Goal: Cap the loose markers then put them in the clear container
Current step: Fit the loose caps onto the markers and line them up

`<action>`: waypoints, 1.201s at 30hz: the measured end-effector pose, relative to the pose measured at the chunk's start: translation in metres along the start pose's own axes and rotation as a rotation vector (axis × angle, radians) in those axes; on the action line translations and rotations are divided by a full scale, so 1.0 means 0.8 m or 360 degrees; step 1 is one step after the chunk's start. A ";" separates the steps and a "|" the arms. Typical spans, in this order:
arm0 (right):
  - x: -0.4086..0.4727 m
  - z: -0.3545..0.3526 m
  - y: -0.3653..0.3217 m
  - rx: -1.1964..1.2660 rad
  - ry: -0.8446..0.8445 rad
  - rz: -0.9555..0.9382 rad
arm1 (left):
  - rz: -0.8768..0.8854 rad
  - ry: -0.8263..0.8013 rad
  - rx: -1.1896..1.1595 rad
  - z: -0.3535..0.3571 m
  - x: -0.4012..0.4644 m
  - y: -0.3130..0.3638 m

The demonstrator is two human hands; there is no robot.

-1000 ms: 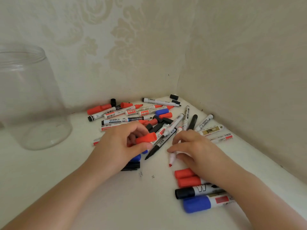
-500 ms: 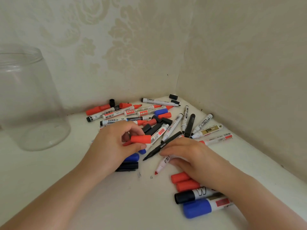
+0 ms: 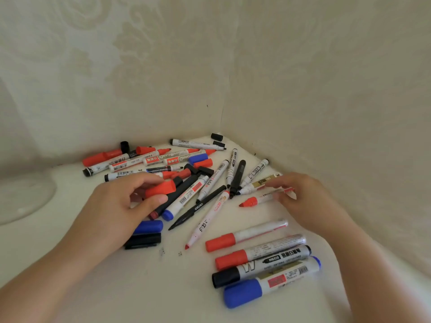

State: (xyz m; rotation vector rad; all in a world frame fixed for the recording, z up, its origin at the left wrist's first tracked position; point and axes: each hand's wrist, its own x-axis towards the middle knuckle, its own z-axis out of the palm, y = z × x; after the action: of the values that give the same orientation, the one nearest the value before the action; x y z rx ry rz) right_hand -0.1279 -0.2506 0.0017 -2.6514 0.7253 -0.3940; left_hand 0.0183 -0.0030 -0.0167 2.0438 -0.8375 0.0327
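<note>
step: we read this as mating a cap to a marker, not yet joined
left hand [image 3: 112, 206]: fingers [image 3: 142, 180] and thumb curled round a red cap [image 3: 161, 189], held just above the pile
right hand [image 3: 300, 199]: fingertips [image 3: 277, 195] pinch the barrel of an uncapped red marker [image 3: 258, 200]; whether it is lifted off the surface [image 3: 116, 287] or dragging on it we cannot tell
key relation: red nib points left, toward our left hand; cap sits left of the nib and a little higher in frame, well apart, with loose markers lying between
axis: marker lies close to left-right with the nib end lower; cap's long axis runs roughly the same way; which end of the cap is open we cannot tell
nearer hand: both loaded, so our guess is the two meet mid-gap instead of one travelling all the way
marker look: white barrel, small print, red collar and red tip, tail end hidden under the fingertips
cap look: plain red, short, blocky
pile [image 3: 210, 173]: mixed red, blue and black markers and loose caps in the wall corner
done row [image 3: 263, 259]: four capped markers side by side near our right forearm
clear container [image 3: 25, 197]: only its base shows at the far left edge, well apart from both hands; no markers visible in that part
risk: we may need to rotate the cap before the push
</note>
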 end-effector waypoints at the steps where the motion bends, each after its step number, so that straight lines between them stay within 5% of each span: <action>1: -0.001 0.001 -0.003 -0.0034 -0.0024 -0.0041 | 0.0007 0.0012 0.0009 -0.001 0.000 0.001; 15: -0.012 0.012 -0.026 -0.0108 -0.0412 -0.0463 | 0.0120 -0.0023 0.0060 -0.002 -0.001 0.002; 21: -0.020 0.017 -0.047 0.0367 -0.0131 -0.0692 | 0.0192 -0.0151 -0.0066 -0.001 -0.005 0.011; 36: -0.026 0.037 -0.064 0.0288 0.0000 -0.0911 | 0.0377 -0.0272 0.0020 0.003 -0.005 0.005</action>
State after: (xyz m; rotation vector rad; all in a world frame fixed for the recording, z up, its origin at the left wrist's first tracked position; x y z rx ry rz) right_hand -0.1128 -0.1905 -0.0074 -2.6398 -0.0885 -0.5738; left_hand 0.0121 -0.0040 -0.0165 1.9689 -1.1860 -0.0051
